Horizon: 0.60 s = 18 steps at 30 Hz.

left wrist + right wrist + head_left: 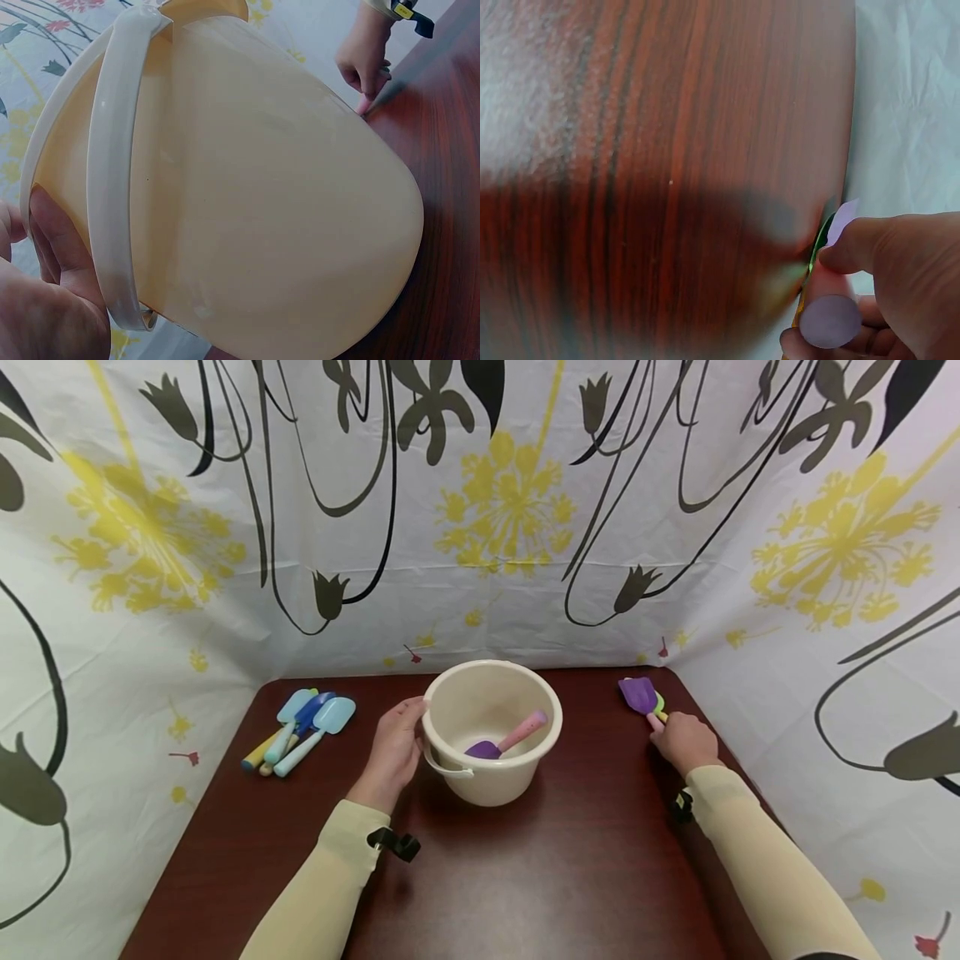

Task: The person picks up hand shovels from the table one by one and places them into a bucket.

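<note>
A cream bucket [491, 787] stands on the table, with a purple toy shovel with a pink handle [523, 732] leaning inside it. My left hand [396, 745] holds the bucket's rim at its left side, thumb and fingers on either side of the wall. The bucket's white carrying handle [112, 165] hangs down beside that hand in the left wrist view. At the table's right side my right hand [687, 743] pinches the pink handle [830, 289] of another purple shovel [639, 694]. A green and yellow shovel [660, 702] lies partly hidden under it, close against the fingers.
Several blue and light-blue toy shovels [334, 716] lie in a pile at the back left of the dark red-brown table [540, 885]. Patterned white cloth [480, 610] hangs round the table's back and sides, close to its right edge.
</note>
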{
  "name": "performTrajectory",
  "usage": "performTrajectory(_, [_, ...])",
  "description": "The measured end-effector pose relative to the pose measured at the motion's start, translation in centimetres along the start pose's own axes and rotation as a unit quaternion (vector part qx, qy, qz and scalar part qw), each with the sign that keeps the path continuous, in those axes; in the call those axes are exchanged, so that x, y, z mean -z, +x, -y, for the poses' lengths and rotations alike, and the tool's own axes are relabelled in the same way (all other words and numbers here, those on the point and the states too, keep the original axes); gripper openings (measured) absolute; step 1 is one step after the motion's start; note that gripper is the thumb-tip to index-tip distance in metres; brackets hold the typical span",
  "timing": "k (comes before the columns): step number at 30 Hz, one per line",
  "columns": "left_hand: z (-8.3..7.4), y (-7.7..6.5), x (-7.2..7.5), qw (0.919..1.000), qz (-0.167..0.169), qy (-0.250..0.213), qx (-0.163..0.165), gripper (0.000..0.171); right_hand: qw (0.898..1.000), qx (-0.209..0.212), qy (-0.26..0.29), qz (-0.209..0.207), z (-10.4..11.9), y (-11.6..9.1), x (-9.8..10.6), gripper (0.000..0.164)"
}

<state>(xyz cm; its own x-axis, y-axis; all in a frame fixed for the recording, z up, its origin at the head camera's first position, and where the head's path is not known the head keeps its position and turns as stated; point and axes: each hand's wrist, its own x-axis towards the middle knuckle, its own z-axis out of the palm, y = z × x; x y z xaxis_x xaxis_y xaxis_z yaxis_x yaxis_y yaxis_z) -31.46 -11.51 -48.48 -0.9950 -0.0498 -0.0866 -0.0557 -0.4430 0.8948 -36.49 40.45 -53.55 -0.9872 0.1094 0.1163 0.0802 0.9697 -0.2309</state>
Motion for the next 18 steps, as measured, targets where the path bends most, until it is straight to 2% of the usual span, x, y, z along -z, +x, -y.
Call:
performTrajectory(6, [0.12, 0.00, 0.07, 1.0000, 0.002, -0.001, -0.001, 0.029, 1.000, 0.007, 0.008, -0.017, -0.09, 0.15, -0.23, 0.032])
performTrajectory(13, [0.10, -0.08, 0.12, 1.0000, 0.005, -0.002, 0.001, 0.031, 0.999, 0.014, 0.013, -0.030, -0.23, 0.48, 0.18, 0.043])
performTrajectory(18, [0.02, -0.15, 0.10, 1.0000, 0.005, 0.000, 0.001, 0.031, 0.999, 0.020, 0.025, -0.042, -0.28, 0.48, 0.35, 0.043])
